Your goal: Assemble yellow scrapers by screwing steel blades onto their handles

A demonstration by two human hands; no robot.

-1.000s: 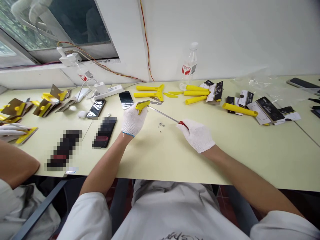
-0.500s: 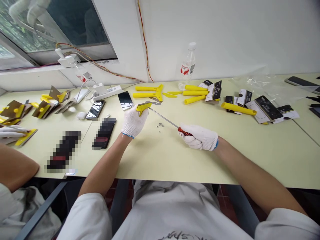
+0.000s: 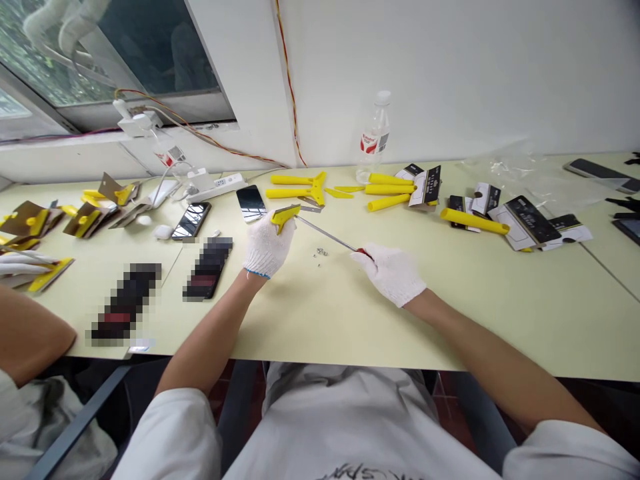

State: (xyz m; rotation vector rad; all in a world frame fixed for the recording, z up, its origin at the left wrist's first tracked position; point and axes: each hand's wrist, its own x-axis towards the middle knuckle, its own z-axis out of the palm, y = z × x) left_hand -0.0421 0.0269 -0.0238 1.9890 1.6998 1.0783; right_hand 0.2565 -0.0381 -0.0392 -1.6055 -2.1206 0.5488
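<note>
My left hand (image 3: 270, 247), in a white knit glove, is closed on a yellow scraper head (image 3: 286, 217) held above the table. My right hand (image 3: 393, 270), gloved too, is wrapped round the red handle of a screwdriver (image 3: 330, 235). Its long metal shaft points left, and the tip meets the scraper head; the exact contact is too small to make out. Below the shaft lie several small screws or nuts (image 3: 321, 252). Behind my left hand are yellow scraper handles (image 3: 295, 187) and a loose metal blade (image 3: 310, 205).
Phones (image 3: 251, 202) lie left of centre, near a power strip (image 3: 220, 185). More yellow handles (image 3: 393, 190) and black-and-white cards (image 3: 525, 220) lie at the right, before a plastic bag (image 3: 530, 173). A bottle (image 3: 375, 137) stands by the wall. A co-worker's gloved hand (image 3: 23, 270) shows at far left.
My right hand has rolled over on the screwdriver handle, so the back of the glove now faces up and hides more of the handle. My left hand stays nearly in place.
</note>
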